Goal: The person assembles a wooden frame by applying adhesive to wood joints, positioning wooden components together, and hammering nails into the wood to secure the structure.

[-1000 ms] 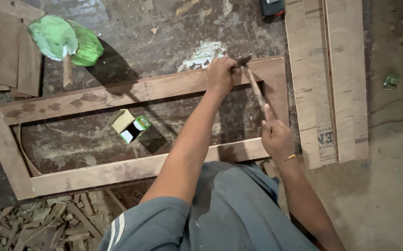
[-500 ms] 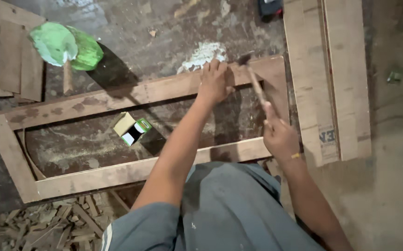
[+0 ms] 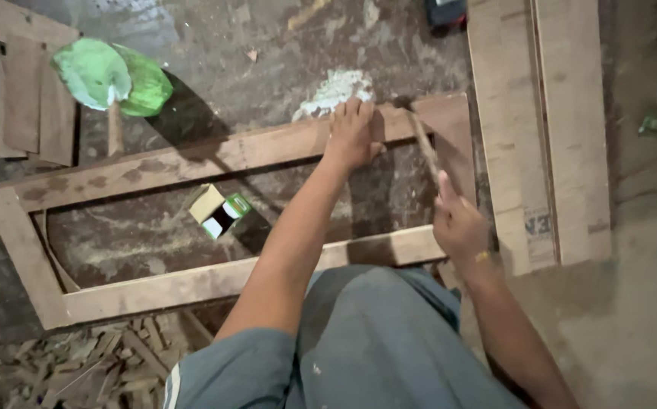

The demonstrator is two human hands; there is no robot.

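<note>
While the left hand lies flat on the far rail of the frame, fingers together and pressed down on the wood near its right corner, the right hand is wrapped around the handle of a hammer, thumb pointing up along the shaft. The hammer slants away from the person, its dark head close to the corner joint just beside the left hand's fingertips (whether it touches the wood cannot be told).

The frame is a long rectangle of flat wooden strips lying on the stained floor, its near rail running in front of the person's knee. It looks stiff but light, and probably weak at the corners until they are fastened, so a flat palm close to the joint seems the sound way to steady it. The hammer is best held low on the shaft, as it is now.

Inside the frame sits a small open box with a green side. Beyond the far rail lies a green bag, with boards to its left. Wide planks lie at the right, and wood scraps litter the near left.
</note>
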